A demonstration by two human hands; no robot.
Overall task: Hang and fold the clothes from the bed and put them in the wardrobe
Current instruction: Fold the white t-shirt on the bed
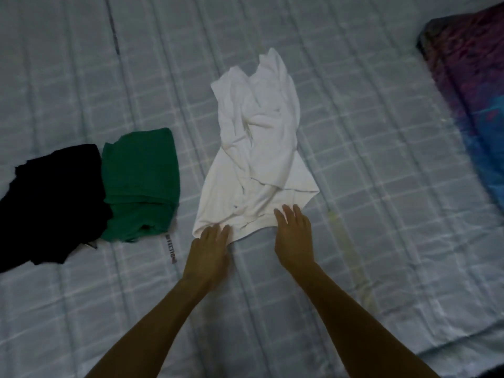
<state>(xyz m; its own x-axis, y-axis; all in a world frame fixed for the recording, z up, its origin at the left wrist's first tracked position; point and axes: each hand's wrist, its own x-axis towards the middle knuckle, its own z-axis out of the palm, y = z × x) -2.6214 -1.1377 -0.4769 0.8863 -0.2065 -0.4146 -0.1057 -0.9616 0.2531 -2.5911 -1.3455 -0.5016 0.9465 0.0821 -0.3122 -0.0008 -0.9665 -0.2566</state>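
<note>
Hands: your left hand (208,248) and right hand (294,236) are both lying flat with fingers straight, holding nothing, the fingertips pressing on the near hem of the white garment (256,148).
Left fingers: they are touching the near-left corner of the hem.
Right fingers: they are resting on the near-right part of the hem, just short of the corner that is sticking out to the right.
Garment position: it is lying in the middle of the bed (368,159), running away from you — wide at your end, bunching and twisting toward the far end.
Handling: it is looking like thin, soft, light cloth, so it is likely going to slide and wrinkle rather than hold a crease; smoothing it flat first is probably wise.
Where to hold: you are best pinching the two hem corners, or the far shoulders once they are spread out.
Beside it: a folded green garment (140,184) is sitting to your left, touching a black garment (51,200) further left.
Far right: a dark patterned cover (469,85) — purple and blue — is lying at the bed's edge, well apart from the clothes.
</note>
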